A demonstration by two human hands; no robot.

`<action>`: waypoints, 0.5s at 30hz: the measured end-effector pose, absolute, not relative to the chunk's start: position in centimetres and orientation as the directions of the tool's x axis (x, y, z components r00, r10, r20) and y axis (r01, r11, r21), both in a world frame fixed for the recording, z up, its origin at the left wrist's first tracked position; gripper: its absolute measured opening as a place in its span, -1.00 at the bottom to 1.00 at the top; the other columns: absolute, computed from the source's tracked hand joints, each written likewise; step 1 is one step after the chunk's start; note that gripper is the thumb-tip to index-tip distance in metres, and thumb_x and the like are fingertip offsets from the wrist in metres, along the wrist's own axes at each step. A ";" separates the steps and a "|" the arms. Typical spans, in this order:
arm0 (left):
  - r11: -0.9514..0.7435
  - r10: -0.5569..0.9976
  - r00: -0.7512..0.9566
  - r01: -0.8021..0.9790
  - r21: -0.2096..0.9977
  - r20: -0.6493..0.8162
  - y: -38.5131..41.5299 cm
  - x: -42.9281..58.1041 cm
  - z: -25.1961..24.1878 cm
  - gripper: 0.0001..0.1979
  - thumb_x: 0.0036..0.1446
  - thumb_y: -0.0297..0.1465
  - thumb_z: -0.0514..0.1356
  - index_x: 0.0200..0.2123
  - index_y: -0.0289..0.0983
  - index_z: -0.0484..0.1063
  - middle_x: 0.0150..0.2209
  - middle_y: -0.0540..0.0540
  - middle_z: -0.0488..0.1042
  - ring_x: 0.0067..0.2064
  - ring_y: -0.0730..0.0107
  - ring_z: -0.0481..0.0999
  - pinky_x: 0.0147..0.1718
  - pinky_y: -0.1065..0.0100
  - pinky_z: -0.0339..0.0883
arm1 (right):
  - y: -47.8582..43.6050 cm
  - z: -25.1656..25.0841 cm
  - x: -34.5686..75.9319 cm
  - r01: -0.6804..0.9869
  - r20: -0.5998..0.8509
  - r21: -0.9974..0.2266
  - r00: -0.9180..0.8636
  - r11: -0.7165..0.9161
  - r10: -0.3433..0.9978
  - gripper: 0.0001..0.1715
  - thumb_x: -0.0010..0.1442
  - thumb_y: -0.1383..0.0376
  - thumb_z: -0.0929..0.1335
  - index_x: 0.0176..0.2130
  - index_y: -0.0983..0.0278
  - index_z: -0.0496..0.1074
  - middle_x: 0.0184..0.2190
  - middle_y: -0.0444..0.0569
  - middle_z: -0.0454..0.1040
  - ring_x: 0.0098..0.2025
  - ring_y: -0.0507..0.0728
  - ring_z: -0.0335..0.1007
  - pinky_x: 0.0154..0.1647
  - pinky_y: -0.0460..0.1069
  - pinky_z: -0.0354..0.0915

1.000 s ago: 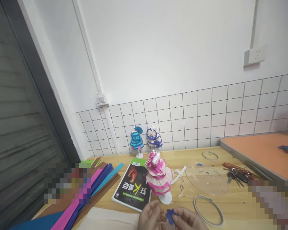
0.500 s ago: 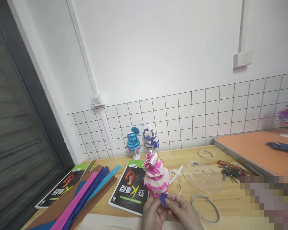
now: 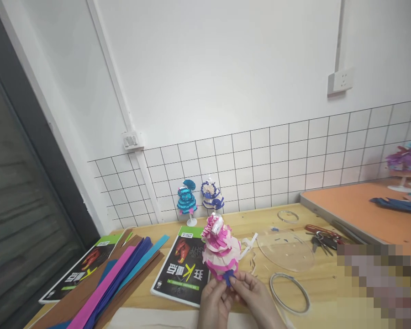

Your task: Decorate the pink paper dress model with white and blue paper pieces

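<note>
While fingers of left hand (image 3: 214,299) and right hand (image 3: 256,297) pinch the blue scrap (image 3: 229,276), it has risen to the pink dress (image 3: 220,249).

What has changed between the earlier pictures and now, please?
The left hand and right hand have carried the blue paper piece up and forward to the lower hem of the pink paper dress, still pinching it between them. The dress, the book, the paper strips and the ring stayed put.

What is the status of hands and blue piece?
Left hand and right hand pinch blue paper piece. Piece at pink paper dress hem. Book lies beside dress.
</note>
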State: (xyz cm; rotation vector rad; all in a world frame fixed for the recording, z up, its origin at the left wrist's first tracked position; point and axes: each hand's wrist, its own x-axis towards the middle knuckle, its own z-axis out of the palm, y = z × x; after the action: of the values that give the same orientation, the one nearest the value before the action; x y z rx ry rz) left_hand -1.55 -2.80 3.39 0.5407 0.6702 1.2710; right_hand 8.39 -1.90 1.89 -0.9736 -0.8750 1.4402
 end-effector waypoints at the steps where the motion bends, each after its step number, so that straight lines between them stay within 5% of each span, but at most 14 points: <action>1: 0.218 0.976 0.156 -0.679 0.701 -0.152 -2.8 -1.5 3.5 -0.79 -0.28 -0.41 0.36 -0.47 -0.37 0.52 -0.47 -0.17 0.52 -0.43 0.38 0.45 -0.37 0.37 0.27 | -1.9 1.7 8.4 -0.392 -0.080 -0.917 -0.006 -0.076 0.997 -0.48 -0.36 -0.04 0.47 -0.55 0.32 0.37 -0.70 -0.19 0.33 -0.68 -0.06 0.16 -0.62 -0.14 0.11; 15: 0.240 0.971 0.177 -0.706 0.666 -0.162 -2.4 -1.8 2.3 -0.84 -0.24 -0.44 0.34 -0.48 -0.36 0.51 -0.43 -0.16 0.53 -0.39 0.36 0.47 -0.37 0.39 0.26 | -1.8 1.2 8.2 -0.420 -0.067 -0.906 0.009 -0.057 0.998 -0.50 -0.33 -0.02 0.47 -0.54 0.33 0.39 -0.71 -0.18 0.33 -0.68 -0.06 0.17 -0.64 -0.14 0.12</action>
State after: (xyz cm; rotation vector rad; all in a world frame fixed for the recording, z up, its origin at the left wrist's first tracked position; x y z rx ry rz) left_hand -1.77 -2.36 2.27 0.5025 0.6364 1.2593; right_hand 8.16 -1.76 1.17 -0.9385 -0.8368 1.4120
